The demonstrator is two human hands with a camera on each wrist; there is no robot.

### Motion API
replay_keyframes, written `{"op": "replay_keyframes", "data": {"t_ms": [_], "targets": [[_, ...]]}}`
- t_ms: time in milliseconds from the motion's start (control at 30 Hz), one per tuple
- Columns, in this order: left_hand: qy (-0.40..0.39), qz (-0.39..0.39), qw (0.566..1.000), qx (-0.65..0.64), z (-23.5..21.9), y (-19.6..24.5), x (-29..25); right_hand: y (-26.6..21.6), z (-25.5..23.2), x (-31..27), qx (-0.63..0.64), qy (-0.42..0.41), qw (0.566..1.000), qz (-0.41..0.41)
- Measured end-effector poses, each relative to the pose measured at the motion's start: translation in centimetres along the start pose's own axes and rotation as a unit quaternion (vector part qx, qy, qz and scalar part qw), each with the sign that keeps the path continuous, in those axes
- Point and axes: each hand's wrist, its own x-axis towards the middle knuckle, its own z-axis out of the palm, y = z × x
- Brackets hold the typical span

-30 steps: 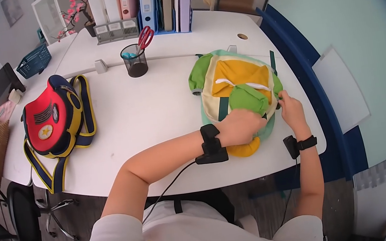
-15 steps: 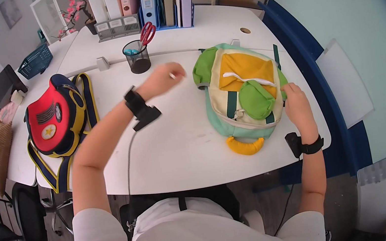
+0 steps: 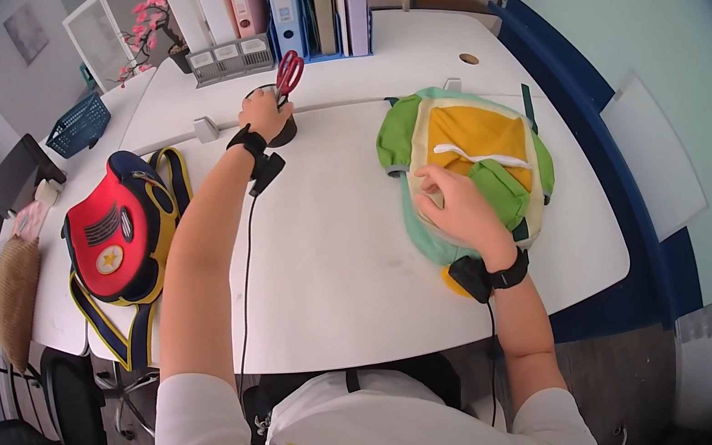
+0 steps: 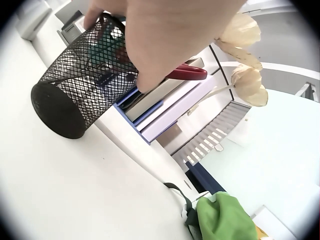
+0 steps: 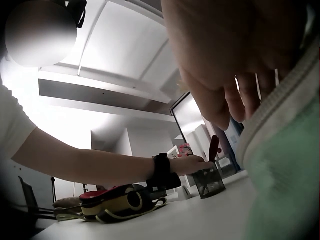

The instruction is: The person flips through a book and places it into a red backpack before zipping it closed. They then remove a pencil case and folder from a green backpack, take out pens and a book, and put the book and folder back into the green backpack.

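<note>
My left hand [image 3: 266,114] is at the top of a black mesh pen cup [image 4: 90,75], thumb and fingers on opposite sides of its rim. Red-handled scissors [image 3: 289,71] stick up out of the cup, beside the fingers. A teal item shows through the mesh in the left wrist view. My right hand [image 3: 462,206] lies over a green, cream and yellow backpack [image 3: 475,126], fingers loosely bent near the left edge of its cream panel. In the right wrist view the fingertips [image 5: 220,120] hang beside the bag's zipped edge [image 5: 270,105], pinching nothing visible.
A red and navy backpack [image 3: 111,231] lies on the left of the white table [image 3: 336,271]. Binders [image 3: 286,3] stand in a rack at the back, beside a pink-flowered plant [image 3: 152,27]. A blue basket [image 3: 77,126] is at far left, a blue partition [image 3: 609,129] at right.
My left hand has left the green backpack, swung left and forward, and come to the pen cup. My right hand has moved from the bag's right side to over its left front.
</note>
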Motion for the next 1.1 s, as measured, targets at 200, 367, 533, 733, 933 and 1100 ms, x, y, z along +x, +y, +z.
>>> {"op": "replay_keyframes", "data": {"t_ms": [200,367,533,733,933,1100], "targets": [[0.047,0.115,0.992,-0.016,1.7,-3.5,1.6,2.8,0.0,-0.7,0.037,0.026,0.998,-0.033],[0.006,0.14,0.988,-0.071,1.7,-5.6,2.6,2.4,-0.1,-1.3,-0.036,0.011,0.997,-0.063],[-0.003,0.066,0.994,-0.09,-0.1,-4.8,1.8,2.5,-0.1,-1.4,-0.026,0.011,0.997,-0.066],[-0.057,-0.106,0.993,0.011,-3.2,0.7,1.3,2.8,-0.1,-1.3,-0.034,0.01,0.996,-0.082],[0.005,-0.042,0.996,-0.074,-1.4,-2.4,5.1,2.9,-0.2,-1.3,-0.044,0.008,0.995,-0.09],[0.032,-0.037,0.995,-0.086,-1.3,-3.9,6.1,3.2,0.0,-1.3,-0.05,0.007,0.994,-0.099]]}}
